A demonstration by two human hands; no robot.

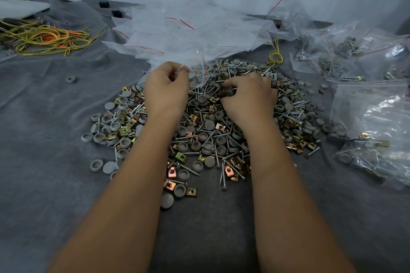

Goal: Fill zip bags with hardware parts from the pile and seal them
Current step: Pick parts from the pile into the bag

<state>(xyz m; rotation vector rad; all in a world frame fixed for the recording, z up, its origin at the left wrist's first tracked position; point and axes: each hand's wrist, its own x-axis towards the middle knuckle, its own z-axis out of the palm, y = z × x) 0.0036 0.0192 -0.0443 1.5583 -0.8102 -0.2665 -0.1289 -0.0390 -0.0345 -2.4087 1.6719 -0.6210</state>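
A: Pile [206, 131] centre on grey cloth [44, 139]: screws, grey caps, brass clips. Around?
B: Empty bags [188, 29] far, filled bags [372, 104] right, yellow wire [44, 37] far left.
A: Hands?
B: Left hand [166, 86] pinches a clear zip bag [197, 68]; right hand [248, 95] clawed into parts.

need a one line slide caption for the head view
Left hand pinches a clear zip bag open while the right hand gathers parts from the pile.
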